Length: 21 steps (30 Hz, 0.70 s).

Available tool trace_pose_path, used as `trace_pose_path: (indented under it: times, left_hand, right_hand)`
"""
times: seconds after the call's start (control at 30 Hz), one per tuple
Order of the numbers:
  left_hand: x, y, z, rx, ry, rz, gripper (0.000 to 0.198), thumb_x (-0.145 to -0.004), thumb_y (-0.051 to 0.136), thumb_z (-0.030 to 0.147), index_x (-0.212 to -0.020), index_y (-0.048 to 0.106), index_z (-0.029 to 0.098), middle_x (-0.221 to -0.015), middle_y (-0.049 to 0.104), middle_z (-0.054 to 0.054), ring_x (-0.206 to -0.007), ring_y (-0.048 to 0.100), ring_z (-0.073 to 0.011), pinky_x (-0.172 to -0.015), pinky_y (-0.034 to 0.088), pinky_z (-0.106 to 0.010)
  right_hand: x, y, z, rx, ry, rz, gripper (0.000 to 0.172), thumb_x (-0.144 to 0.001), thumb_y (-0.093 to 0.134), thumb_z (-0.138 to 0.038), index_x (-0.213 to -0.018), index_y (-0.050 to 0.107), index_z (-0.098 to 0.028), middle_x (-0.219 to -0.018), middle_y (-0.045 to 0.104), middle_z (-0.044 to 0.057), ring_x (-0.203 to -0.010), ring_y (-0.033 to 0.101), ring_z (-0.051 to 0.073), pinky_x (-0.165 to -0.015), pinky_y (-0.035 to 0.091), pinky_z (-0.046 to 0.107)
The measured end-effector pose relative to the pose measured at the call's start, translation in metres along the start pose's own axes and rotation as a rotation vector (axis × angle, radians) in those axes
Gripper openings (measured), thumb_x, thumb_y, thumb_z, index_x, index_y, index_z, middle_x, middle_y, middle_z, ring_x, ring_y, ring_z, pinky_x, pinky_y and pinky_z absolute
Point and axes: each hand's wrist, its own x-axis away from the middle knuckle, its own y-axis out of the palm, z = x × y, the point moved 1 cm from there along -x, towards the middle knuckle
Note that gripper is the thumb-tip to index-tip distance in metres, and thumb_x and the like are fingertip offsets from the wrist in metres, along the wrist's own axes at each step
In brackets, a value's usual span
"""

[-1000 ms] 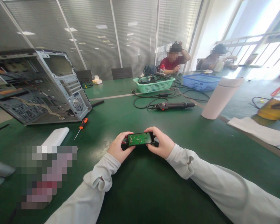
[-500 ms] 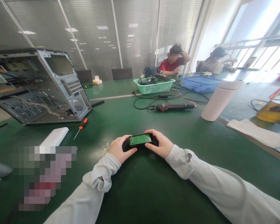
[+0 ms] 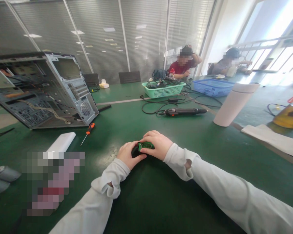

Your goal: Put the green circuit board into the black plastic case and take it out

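At the green table (image 3: 117, 118), we hold circuit board (image 3: 148, 145).
Left hand (image 3: 127, 154), right hand (image 3: 159, 145): fingers clamped on it, probably for steadiness.

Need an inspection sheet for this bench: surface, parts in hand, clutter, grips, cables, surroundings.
Surface: green table, shiny.
Job: green board, partly hidden by fingers.
Clutter: screwdriver, white box, open PC case and grey cylinders on the left; a blurred-out patch there can't be read. Power tool ahead; tumbler and white cloth or paper on the right.
Grips: left grip at the board's left end; right grip over its right, thumb across the face.
Cables: black cable loops beside the power tool; more in the green basket.
Surroundings: person in red, person in grey, blinds.
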Motion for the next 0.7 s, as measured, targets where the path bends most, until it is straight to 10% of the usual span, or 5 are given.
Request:
trace_pose_path:
  times: [0.53, 0.7]
  left_hand:
    - [-0.001, 0.001, 0.000, -0.009, -0.014, -0.013, 0.051, -0.068, 0.071, 0.039, -0.113, 0.059, 0.017, -0.113, 0.066, -0.012, -0.106, 0.059, -0.0312, -0.092, 0.045, -0.046]
    - [-0.001, 0.000, -0.001, -0.004, -0.004, -0.017, 0.049, -0.069, 0.070, 0.040, -0.112, 0.059, 0.018, -0.111, 0.067, -0.011, -0.106, 0.059, -0.0314, -0.091, 0.045, -0.046]
  right_hand:
    - [-0.002, -0.014, -0.022, 0.038, 0.160, -0.082, 0.016, -0.090, 0.063, -0.016, -0.103, 0.054, -0.013, -0.098, 0.056, 0.004, -0.096, 0.052, 0.020, -0.078, 0.040, 0.028]
    - [-0.001, -0.032, -0.017, -0.094, 0.169, 0.118, 0.018, -0.089, 0.059, -0.013, -0.104, 0.050, -0.016, -0.099, 0.057, 0.001, -0.092, 0.055, 0.017, -0.078, 0.042, 0.027]
